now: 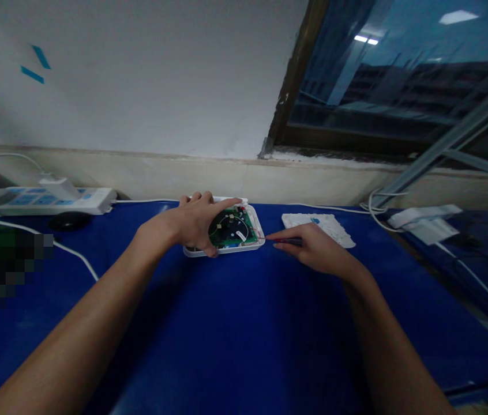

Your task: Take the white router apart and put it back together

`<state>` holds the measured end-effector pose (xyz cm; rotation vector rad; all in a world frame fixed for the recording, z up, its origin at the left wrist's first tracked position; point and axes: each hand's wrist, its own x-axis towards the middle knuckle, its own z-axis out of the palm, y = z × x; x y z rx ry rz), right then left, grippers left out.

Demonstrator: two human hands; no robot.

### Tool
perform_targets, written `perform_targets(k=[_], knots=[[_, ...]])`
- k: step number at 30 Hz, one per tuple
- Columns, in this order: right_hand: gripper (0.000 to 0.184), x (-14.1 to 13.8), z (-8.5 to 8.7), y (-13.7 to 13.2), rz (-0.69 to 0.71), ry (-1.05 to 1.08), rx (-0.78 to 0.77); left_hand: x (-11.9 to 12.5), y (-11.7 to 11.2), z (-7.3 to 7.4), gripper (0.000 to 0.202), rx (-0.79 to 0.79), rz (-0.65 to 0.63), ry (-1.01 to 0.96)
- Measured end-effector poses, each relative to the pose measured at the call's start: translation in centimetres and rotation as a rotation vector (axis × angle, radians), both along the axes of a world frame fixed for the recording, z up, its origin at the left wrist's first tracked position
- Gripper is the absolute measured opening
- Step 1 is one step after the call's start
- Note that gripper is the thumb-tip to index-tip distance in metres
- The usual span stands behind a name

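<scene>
Blue covers the tabletop (226, 346) across the lower half of the frame, under a pale wall (140, 86) with two strips of blue tape (40, 56) at upper left and a dark-framed window (382, 86) at upper right. At the centre lies an open white housing (235, 250) with a green circuit board (249, 218) and a round black part (226, 230) inside. The left hand (194, 223) spans it from the left, gripping it with the thumb on the near rim and fingers towards the far edge. The right hand (315, 248) is closed around a slim tool (291, 241), its tip at the housing's right end; whether it touches is too small to tell. Just behind the right hand lies a white panel (334, 225). A power strip (97, 202) sits at the left, behind a black rounded object (70, 221).
</scene>
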<state>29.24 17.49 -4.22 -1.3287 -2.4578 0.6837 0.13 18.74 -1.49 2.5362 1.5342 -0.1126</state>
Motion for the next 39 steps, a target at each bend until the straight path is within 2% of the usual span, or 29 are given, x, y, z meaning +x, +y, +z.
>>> perform_targets(k=[4,10,14,21,24,26,28,31,35,39], knots=[[0.031,0.8,-0.6,0.8,0.007,0.080,-0.149,-0.5,0.6,-1.0,0.130,-0.140,0.019,-0.031],[0.032,0.4,-1.2,1.0,0.011,0.195,-0.246,-0.8,0.9,-1.6,0.132,-0.165,-0.045,-0.109],[0.036,0.7,-1.0,1.0,-0.035,0.281,-0.308,-0.8,1.0,-1.7,0.126,-0.194,-0.088,-0.212],[0.032,3.2,0.4,0.7,0.022,0.191,-0.379,-1.1,1.6,-2.4,0.113,-0.175,-0.160,-0.299],[0.033,4.5,0.8,0.8,-0.034,0.182,-0.314,-1.0,1.7,-2.3,0.113,-0.140,-0.182,-0.291],[0.035,4.5,0.7,0.9,-0.113,0.165,-0.199,-0.8,1.6,-2.1,0.111,-0.123,-0.182,-0.287],[0.034,3.4,0.3,0.9,-0.204,0.087,-0.031,-0.6,1.5,-1.9,0.110,-0.123,-0.180,-0.290],[0.031,0.5,-0.6,0.4,-0.311,-0.180,0.205,-0.4,1.2,-1.7,0.109,-0.129,-0.188,-0.288],[0.022,-2.6,-1.5,-0.6,-0.361,-0.434,0.254,-0.3,1.2,-1.8,0.110,-0.117,-0.196,-0.270],[0.017,-2.7,-1.7,-0.5,-0.310,-0.396,0.231,-0.4,1.2,-2.0,0.110,-0.113,-0.198,-0.271]])
